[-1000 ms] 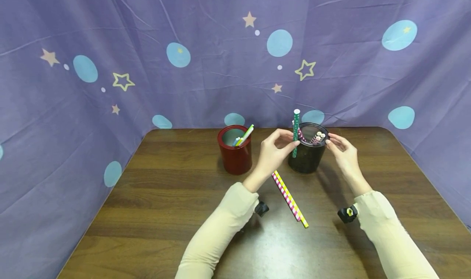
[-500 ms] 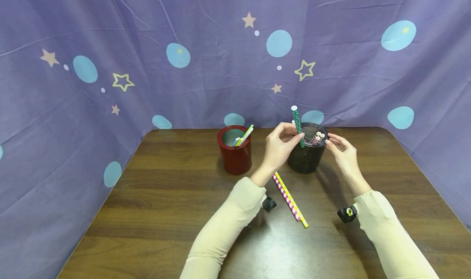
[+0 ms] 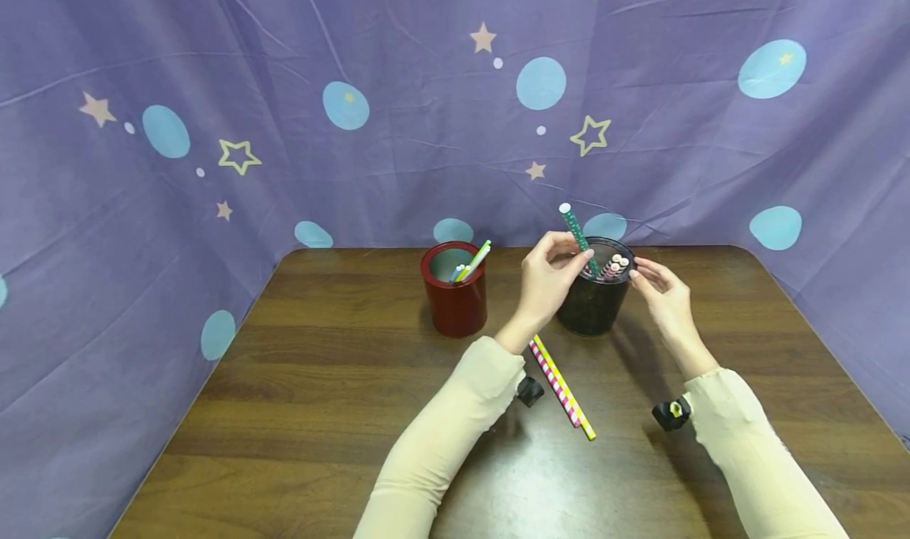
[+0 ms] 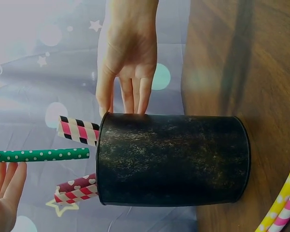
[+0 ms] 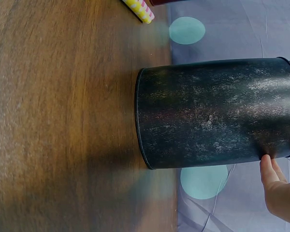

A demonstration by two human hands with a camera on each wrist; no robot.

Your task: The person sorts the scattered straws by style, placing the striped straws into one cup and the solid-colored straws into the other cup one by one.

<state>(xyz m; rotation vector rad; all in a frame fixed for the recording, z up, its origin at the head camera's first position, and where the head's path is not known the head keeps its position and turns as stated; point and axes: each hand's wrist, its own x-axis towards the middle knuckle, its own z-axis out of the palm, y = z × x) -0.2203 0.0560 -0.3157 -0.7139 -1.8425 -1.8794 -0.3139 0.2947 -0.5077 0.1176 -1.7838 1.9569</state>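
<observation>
My left hand (image 3: 546,286) pinches a green paper straw with white dots (image 3: 576,229) between thumb and fingers. The straw leans, its lower end just above the mouth of a black can (image 4: 174,159); a small gap shows in the left wrist view. Several patterned straws stand in that can, among them black-pink-white striped straws (image 4: 78,130), a maroon straw with hearts (image 4: 76,184) and a red-and-white striped straw (image 4: 77,195). My right hand (image 3: 664,298) touches the can's right side near the rim with fairly straight fingers and thumb.
Left of the black can stands a red can (image 3: 457,310) holding several thin straws, including a green-and-white one (image 3: 478,259). A yellow dotted straw (image 3: 565,389) and a pink-and-white striped straw (image 3: 554,379) lie side by side on the wooden table (image 3: 320,412). A purple curtain (image 3: 398,175) hangs behind.
My left hand has moved right and slightly up, bringing the green straw from the can's front left to over its mouth. The straw now leans left. My right hand stays put.
</observation>
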